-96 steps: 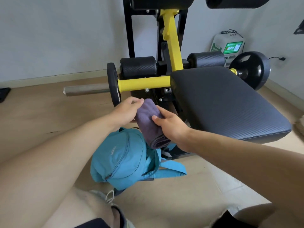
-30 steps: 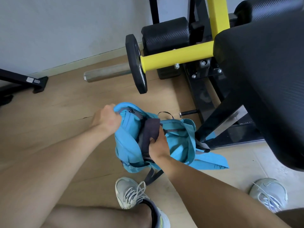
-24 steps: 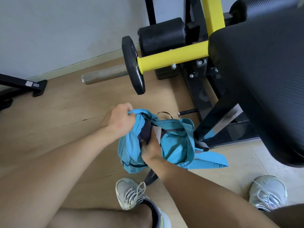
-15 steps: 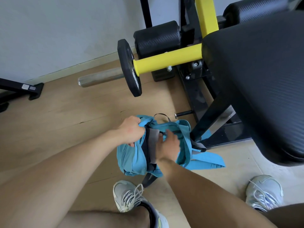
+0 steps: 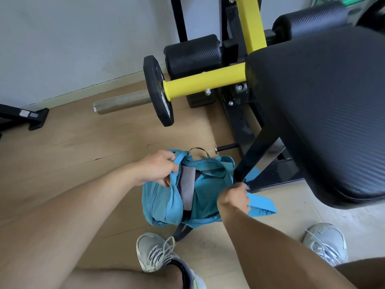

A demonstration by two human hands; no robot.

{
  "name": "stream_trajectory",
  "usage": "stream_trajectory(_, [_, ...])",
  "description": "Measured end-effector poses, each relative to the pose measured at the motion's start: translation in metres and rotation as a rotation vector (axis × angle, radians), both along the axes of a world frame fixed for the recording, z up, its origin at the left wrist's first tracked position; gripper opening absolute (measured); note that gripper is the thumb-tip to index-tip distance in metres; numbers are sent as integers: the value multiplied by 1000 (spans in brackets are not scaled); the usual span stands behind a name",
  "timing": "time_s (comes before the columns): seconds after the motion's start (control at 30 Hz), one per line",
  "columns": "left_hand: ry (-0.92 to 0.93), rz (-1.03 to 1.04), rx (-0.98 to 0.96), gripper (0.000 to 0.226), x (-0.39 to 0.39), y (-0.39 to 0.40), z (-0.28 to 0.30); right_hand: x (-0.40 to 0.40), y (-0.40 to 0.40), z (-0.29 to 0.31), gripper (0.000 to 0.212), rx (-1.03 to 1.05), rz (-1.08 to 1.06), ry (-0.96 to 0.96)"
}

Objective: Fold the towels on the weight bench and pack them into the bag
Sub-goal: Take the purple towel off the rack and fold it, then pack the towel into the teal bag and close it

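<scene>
While both hands work the teal fabric backpack (image 5: 206,197) on the wooden floor (image 5: 73,155), I log the following. My left hand (image 5: 158,166) has its grip closed round the left lip of the bag's opening, fingers curled over the cloth and pulling it wide. My right hand (image 5: 234,197) has its grip closed on the bag's right side, near the teal shoulder strap (image 5: 260,204) that trails toward the black padded weight bench (image 5: 323,105); I cannot tell exactly which fold or strap the fingers have.

Task item: the folded grey-purple towel (image 5: 187,184) stands on end inside the open mouth of the backpack, between the two hands, its upper part showing above the lining. Neither hand touches it.

Backpack sits on the floor just beside the bench's black steel leg (image 5: 258,151), below the bench's near left corner. A black weight plate (image 5: 158,90) on a yellow steel arm (image 5: 204,81) projects left of the bench, with a bare chrome sleeve (image 5: 123,102) beyond it. Two grey lace-up trainers (image 5: 158,253) (image 5: 325,243) stand on the floor at the near edge of view, one either side of my right forearm.
</scene>
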State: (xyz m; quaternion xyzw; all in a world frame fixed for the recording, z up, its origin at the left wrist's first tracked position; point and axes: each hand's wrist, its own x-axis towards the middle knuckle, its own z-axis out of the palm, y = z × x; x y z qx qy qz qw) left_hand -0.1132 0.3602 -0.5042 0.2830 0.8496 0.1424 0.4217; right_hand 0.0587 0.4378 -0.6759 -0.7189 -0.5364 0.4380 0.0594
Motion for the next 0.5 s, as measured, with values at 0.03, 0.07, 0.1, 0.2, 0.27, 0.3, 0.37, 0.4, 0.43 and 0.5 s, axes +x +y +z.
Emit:
stream_trajectory(0.03, [-31,28,23,16,-1,1,0,-5,-3,8,13,65,16,60])
stream_trajectory(0.07, [-55,47,43,16,-2,2,2,-13,-8,19,4,115,24,152])
stream_trajectory(0.1, [-73,63,60,12,-2,3,4,-23,-14,33,5,160,33,257])
stream_trajectory(0.2, [-115,138,120,9,-1,7,10,-54,-37,85,11,343,146,592])
stream_trajectory(0.27, [-112,212,177,16,-2,7,16,-67,-49,113,9,400,258,746])
stream_trajectory(0.3, [-106,250,194,18,-3,7,18,-70,-52,120,8,376,300,787])
stream_trajectory(0.37, [-120,320,221,20,-6,2,23,-71,-55,124,5,345,393,798])
stream_trajectory(0.4, [-122,338,229,20,-7,-2,25,-69,-56,125,13,341,464,772])
stream_trajectory(0.43, [-113,344,236,20,-8,-5,27,-67,-58,127,25,337,550,729])
stream_trajectory(0.5, [-99,360,270,17,-11,-11,30,-67,-58,133,39,349,674,643])
